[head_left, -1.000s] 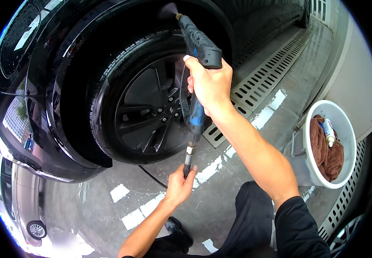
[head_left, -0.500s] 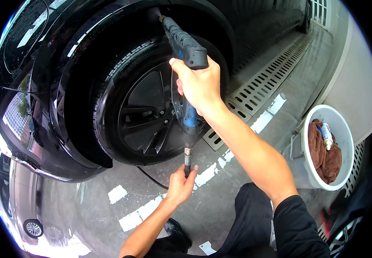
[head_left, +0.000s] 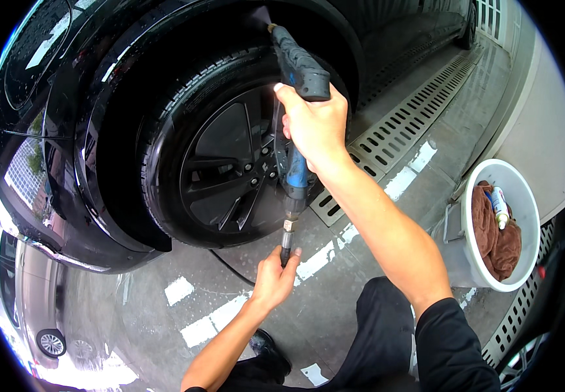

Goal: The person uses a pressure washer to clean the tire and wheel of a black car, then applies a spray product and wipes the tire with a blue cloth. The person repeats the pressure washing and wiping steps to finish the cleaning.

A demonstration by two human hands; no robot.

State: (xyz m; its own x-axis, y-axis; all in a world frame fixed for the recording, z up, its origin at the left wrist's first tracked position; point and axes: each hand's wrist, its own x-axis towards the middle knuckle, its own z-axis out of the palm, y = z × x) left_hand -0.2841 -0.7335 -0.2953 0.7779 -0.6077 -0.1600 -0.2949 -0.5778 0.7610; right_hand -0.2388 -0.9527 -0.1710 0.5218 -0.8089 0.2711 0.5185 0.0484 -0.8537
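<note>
Grey floor (head_left: 145, 313) lies beneath you as you spray the wheel arch (head_left: 224, 32), your right hand (head_left: 318, 124) wrapping its fingers (head_left: 289, 98) round the spray gun (head_left: 303, 70) before the tyre (head_left: 163, 189), your left hand (head_left: 274, 277) closed on the hose end (head_left: 286, 253); any further sweep likely calls for steady aim.

Spray gun (head_left: 302, 73), black body slanting up-left, grip (head_left: 297, 171) partly blue, brass nozzle (head_left: 271, 28) at wheel arch (head_left: 220, 29), pale mist (head_left: 259, 14) at tip, metal coupling (head_left: 288, 228) below grip, black hose (head_left: 285, 255) beneath.
</note>
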